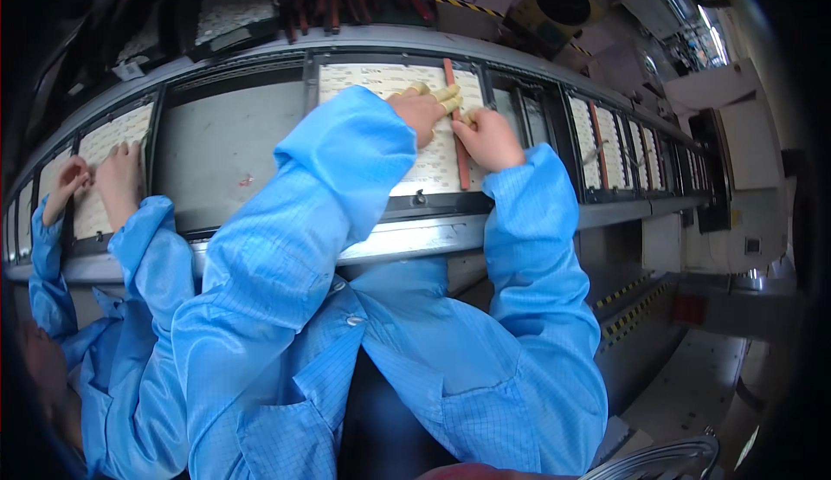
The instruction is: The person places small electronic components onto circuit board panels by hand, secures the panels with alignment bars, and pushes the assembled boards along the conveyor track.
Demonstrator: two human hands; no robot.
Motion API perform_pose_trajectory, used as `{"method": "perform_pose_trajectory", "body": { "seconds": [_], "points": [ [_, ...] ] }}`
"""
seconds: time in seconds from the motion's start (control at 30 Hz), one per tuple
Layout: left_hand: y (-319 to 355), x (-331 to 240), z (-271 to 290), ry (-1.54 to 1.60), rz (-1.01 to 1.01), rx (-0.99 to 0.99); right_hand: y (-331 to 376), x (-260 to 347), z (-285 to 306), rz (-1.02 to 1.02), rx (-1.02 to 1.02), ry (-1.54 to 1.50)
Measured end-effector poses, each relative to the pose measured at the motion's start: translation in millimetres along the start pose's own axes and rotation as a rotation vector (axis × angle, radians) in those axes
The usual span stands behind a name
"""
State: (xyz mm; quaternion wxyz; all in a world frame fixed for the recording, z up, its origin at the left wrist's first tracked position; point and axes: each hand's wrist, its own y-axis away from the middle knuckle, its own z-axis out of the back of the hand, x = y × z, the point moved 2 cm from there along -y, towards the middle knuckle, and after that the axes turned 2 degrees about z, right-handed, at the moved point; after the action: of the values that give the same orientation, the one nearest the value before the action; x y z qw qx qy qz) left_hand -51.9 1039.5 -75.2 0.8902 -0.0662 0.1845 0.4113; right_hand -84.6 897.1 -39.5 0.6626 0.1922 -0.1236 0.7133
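A white panel (381, 82) covered in rows of tiny parts lies in a dark frame on the grey line. A thin red-brown strip (462, 164) lies lengthwise on the panel's right side. My left hand (421, 109), with yellow finger cots, rests flat on the panel, and its fingertips reach onto the strip. Just to the right, my right hand (491, 140) has its fingers bent and pinches the strip's edge. Both my sleeves are light blue.
A co-worker in a blue coat stands to my left, with both hands (95, 179) on another white panel (108, 138). A bare grey plate (229, 147) sits between the two panels. More framed panels (606, 147) follow on the right. A metal rail (415, 238) runs along the near edge.
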Motion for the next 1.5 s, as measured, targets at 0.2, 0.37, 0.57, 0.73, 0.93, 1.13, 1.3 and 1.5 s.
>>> {"method": "perform_pose_trajectory", "body": {
  "seconds": [0.2,0.37,0.57,0.73,0.93,1.13,1.3,1.5],
  "points": [
    [-2,0,0,0.060,-0.068,-0.078,3,12,12,0.166,0.030,0.252],
    [58,8,58,0.177,-0.049,-0.359,32,93,62,0.400,-0.077,-0.027],
    [118,90,64,0.233,0.297,-0.642,79,211,52,1.197,-0.038,-0.246],
    [116,155,15,0.400,0.314,-1.005,34,273,17,1.355,-0.174,-0.070],
    [110,116,37,0.217,0.364,-0.621,-215,142,-33,0.779,-0.493,0.275],
    [117,106,41,0.216,0.365,-0.551,-281,79,-68,0.060,-0.184,0.502],
    [121,104,44,0.209,0.364,-0.576,-274,102,-61,0.159,-0.143,0.549],
    [118,118,36,0.244,0.347,-0.561,-285,108,-69,0.158,-0.094,0.421]
  ]
}}
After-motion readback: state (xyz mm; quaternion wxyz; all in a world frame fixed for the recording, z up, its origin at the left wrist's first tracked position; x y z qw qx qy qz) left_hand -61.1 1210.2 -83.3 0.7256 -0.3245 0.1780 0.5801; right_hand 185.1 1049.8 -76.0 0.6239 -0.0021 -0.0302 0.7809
